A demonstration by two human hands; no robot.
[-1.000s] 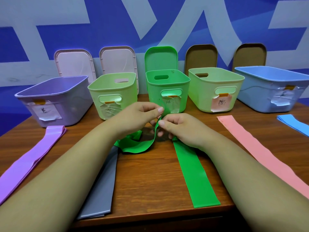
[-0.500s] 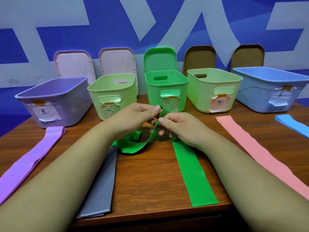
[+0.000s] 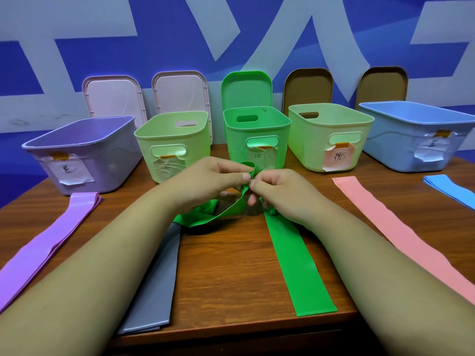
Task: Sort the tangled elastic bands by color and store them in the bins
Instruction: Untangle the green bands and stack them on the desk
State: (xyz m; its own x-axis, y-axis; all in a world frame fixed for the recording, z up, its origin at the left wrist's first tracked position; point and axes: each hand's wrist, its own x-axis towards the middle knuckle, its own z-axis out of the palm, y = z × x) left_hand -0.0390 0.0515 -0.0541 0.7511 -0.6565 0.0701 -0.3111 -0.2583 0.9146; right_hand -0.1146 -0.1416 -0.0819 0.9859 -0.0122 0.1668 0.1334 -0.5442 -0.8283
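We begin with the wooden table (image 3: 226, 278), which stands against a blue and white wall (image 3: 77, 60). Along its far side we count five open bins in a row, each with a paper label (image 3: 70, 169) on the front: a purple bin (image 3: 102, 160) at the left, a pale green bin (image 3: 174, 134), a green bin (image 3: 257, 134) in the middle, a second pale green bin (image 3: 321, 134), and a blue bin (image 3: 401, 140) at the right. Behind them five lids (image 3: 180, 93) lean upright against the wall. Nearer to us the bands lie on the table top: a pink band (image 3: 401, 232) at the right, a purple band (image 3: 51, 242) at the left, a grey band (image 3: 159, 286) partly under the left forearm, and a blue band (image 3: 447, 186) at the far right edge. The green band (image 3: 295, 260) lies in the middle, in front of the green bin. One stretch of it runs flat to the near table edge, and the other loops leftward over the far end of the grey band. The left hand (image 3: 205, 183) and right hand (image 3: 280, 191) meet just above the table with fingers curled. Each pinches the green band between thumb and forefinger, the fingertips almost touching, and we see a small curl of the band standing up above them.
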